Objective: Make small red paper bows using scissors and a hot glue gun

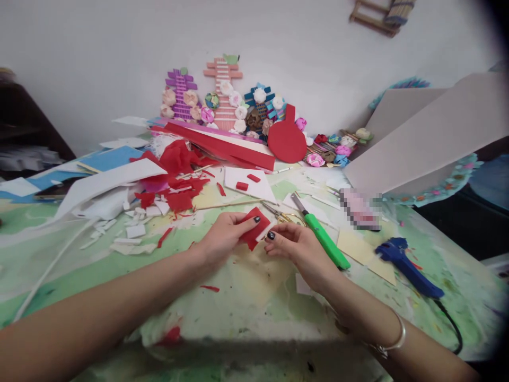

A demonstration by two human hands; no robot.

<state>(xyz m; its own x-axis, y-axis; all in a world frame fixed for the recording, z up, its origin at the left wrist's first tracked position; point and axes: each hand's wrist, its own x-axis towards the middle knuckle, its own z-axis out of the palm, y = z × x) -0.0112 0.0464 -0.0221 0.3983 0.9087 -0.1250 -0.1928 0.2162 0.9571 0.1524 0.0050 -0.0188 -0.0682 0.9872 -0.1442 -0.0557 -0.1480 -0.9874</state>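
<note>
Above the front of the table, my left hand (226, 233) pinches a small piece of red crepe paper (251, 225), thumb on top. A narrow white strip (263, 232) lies along the paper's right edge. My right hand (298, 246) has its thumb and index finger closed at that strip; its other fingers are curled. Just behind the hands lie gold-handled scissors (284, 216). A green long-nosed lighter (326, 241) rests right beside my right hand. Farther back, two small red-wrapped blocks (242, 186) sit on a white board (254, 192).
A blue glue gun (411, 270) with a black cord lies at right, near a yellowish card (353, 246). Red paper scraps (183, 193) and white offcuts (135, 231) cover the left. A red round paddle-shaped piece (288, 139) and flower-decorated crafts (225, 101) stand against the wall.
</note>
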